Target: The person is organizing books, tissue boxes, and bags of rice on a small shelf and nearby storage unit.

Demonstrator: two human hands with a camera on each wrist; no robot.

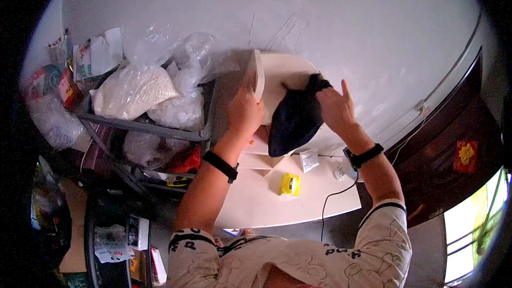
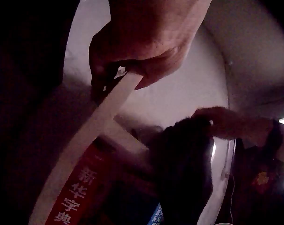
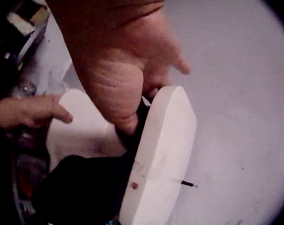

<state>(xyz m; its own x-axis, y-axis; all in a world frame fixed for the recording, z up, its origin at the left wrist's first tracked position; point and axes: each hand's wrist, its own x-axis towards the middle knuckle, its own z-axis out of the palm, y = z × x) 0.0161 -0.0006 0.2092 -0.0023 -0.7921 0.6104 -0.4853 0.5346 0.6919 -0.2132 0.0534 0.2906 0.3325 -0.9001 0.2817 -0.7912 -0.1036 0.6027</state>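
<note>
My left hand (image 1: 246,111) grips the upright edge of a pale shelf side panel (image 2: 92,126), its fingers curled over the board. With my right hand (image 1: 337,108) I pinch one end of a black, soft cloth item (image 1: 295,120), which hangs down in front of the shelf. In the right wrist view, the cloth (image 3: 78,192) droops beside the other side panel (image 3: 163,145), and the right thumb is right at its top. Behind the cloth, a red book (image 2: 78,190) with white characters shows in the left wrist view.
A yellow box (image 1: 290,184) and a small white packet (image 1: 309,160) sit on the pale desktop (image 1: 245,202). A black cable (image 1: 326,202) hangs over its front edge. To the left, a grey rack (image 1: 144,126) carries a bag of white grains (image 1: 136,93) and other plastic bags.
</note>
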